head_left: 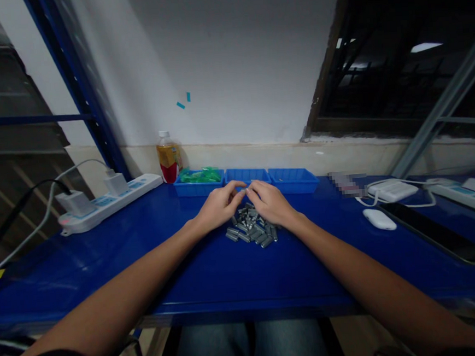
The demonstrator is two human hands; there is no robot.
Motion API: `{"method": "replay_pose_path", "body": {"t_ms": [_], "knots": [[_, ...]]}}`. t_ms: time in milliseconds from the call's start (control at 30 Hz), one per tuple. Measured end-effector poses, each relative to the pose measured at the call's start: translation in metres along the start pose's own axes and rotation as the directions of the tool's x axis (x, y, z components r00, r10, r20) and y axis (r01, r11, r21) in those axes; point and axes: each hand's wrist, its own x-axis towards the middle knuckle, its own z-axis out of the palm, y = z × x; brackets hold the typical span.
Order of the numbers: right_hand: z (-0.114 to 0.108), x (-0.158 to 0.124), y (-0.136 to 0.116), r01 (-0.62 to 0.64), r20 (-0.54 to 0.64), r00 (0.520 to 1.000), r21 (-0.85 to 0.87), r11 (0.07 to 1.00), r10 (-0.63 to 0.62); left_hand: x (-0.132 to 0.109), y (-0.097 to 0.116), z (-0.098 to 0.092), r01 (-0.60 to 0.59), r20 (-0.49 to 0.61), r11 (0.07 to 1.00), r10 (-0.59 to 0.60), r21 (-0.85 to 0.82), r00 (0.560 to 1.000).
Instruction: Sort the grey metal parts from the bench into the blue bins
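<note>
Both hands meet above a loose pile of small grey metal cylinders (255,232) on the blue table. My left hand (220,204) is closed in a pinch, its thumb and forefinger pointing to the right. Facing it, my right hand (269,202) pinches too, and the fingertips of the two hands come together. A small greyish piece seems to sit between the fingertips, too small and hidden to name. Just behind the hands stand a middle blue tray (247,173) and a right blue tray (293,180).
A left blue tray (199,190) holds green plastic pieces (201,175); a drink bottle (167,159) stands behind it. A power strip (108,203) with plugs lies left. At right are a white case (379,219), a phone (437,232), a white charger (392,190) and cables.
</note>
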Motion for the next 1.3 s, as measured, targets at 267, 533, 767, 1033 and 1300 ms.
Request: {"method": "replay_pose_path", "body": {"t_ms": [267,533,767,1033,1300], "knots": [[0.002,-0.0007,0.0016,-0.001,-0.044,0.999,0.035,0.999,0.003,0.0005,-0.0005,-0.0002,0.031,0.005,0.998,-0.031,0.049,0.999],[0.002,-0.0006,0.0004,0.047,-0.049,0.998,0.02,0.999,-0.046,0.0007,-0.001,0.0005,0.063,0.01,0.996,-0.063,0.064,0.998],[0.0016,-0.0003,-0.002,-0.026,-0.034,0.999,-0.059,0.998,0.024,-0.0002,-0.0023,0.0033,0.047,0.005,0.998,-0.048,0.041,0.999],[0.0002,-0.0001,-0.0052,-0.032,0.013,0.999,-0.099,0.995,0.034,-0.0005,-0.0006,0.0017,0.035,-0.002,0.996,-0.035,0.078,0.999],[0.0005,-0.0023,-0.0043,0.013,-0.017,1.0,-0.212,0.977,-0.017,0.0006,-0.0046,0.0025,0.072,-0.011,0.993,-0.072,0.092,0.997]]}}
